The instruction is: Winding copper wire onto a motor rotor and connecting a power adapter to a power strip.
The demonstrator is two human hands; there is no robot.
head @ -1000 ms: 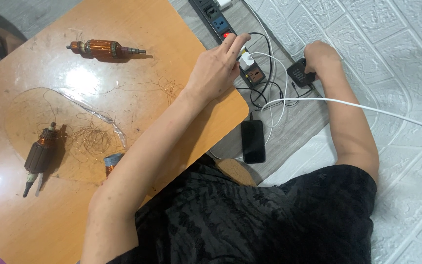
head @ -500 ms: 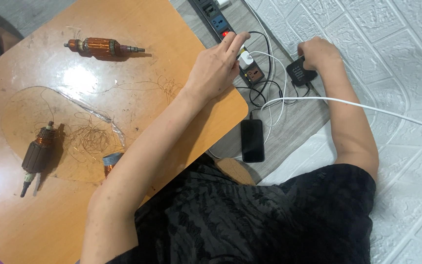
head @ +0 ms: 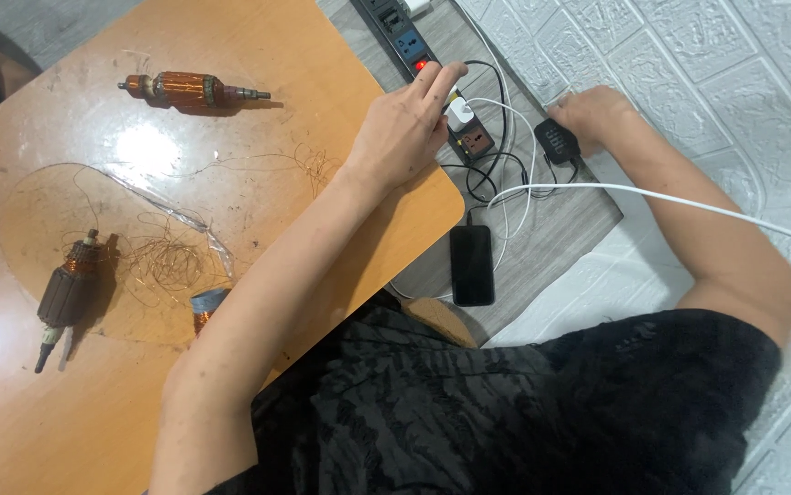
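Plug-in step, I judge: left hand (head: 402, 128), fingers together, rests on white plug (head: 460, 112) in power strip (head: 432, 78) at top centre, right hand (head: 592, 115) clamped on black adapter (head: 558, 142) just right of strip; next needs lining adapter w/ free socket.

Tangled cables (head: 496, 174) crowd the power strip (head: 432, 78).

A white charger plug (head: 461, 113) sits upright in the black power strip (head: 432, 78) (its red switch lit), fingertips upon it. A black adapter (head: 558, 142) lies just beside on grey flooring, half covered.
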